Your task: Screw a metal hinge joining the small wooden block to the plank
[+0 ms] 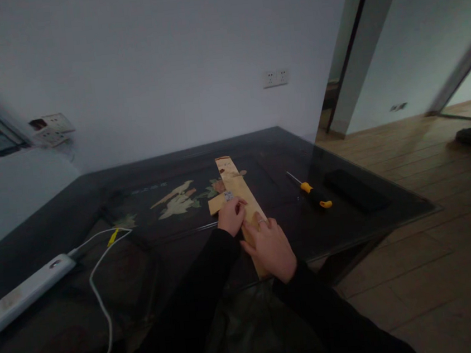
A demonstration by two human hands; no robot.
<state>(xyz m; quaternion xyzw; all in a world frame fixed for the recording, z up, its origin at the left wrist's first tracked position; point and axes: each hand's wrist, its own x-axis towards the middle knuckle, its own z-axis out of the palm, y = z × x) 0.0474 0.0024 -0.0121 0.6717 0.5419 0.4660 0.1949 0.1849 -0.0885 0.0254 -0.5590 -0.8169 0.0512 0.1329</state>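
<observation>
A long, narrow wooden board (243, 189) lies on the dark table, running from the front edge toward the wall. My right hand (273, 248) rests over its near part, thumb on the left side and fingers across the top, gripping it. Closer to the board's middle, my left hand (232, 216) is closed with curled fingers at the left edge; what they pinch is hidden. Just beyond those fingers sits a small silvery metal piece (228, 195), its exact kind too small to tell. A short wooden piece (216, 204) juts out left of the board beside it.
A yellow-and-black screwdriver (310, 191) lies right of the board, near a flat black object (357, 190). At left are a white power strip (29, 293) and its white cable (98, 292). The table (183, 159) stands against a wall with sockets (275, 78).
</observation>
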